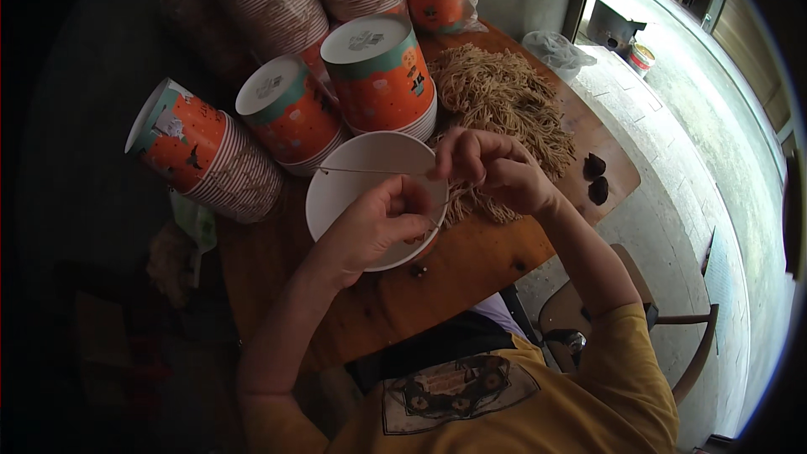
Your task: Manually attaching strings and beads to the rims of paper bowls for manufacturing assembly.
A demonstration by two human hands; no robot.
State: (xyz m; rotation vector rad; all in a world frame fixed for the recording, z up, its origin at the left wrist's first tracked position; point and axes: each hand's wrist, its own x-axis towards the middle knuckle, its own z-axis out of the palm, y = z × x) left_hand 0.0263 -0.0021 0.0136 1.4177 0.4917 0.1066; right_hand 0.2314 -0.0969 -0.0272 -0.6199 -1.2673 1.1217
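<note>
over the white paper bowl (353, 189), your left hand (382, 223) and right hand (492, 168) pinch a thin stiff metal wire (361, 171) at its light, bendable end.

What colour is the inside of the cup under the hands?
White inside, head view.

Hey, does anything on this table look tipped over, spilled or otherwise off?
Yes. One stack of orange paper cups lies tipped on its side at the table's left edge, while two stacks beside it stand upright. The tan cords lie in a loose heap. Nothing looks spilled or damaged.
</note>
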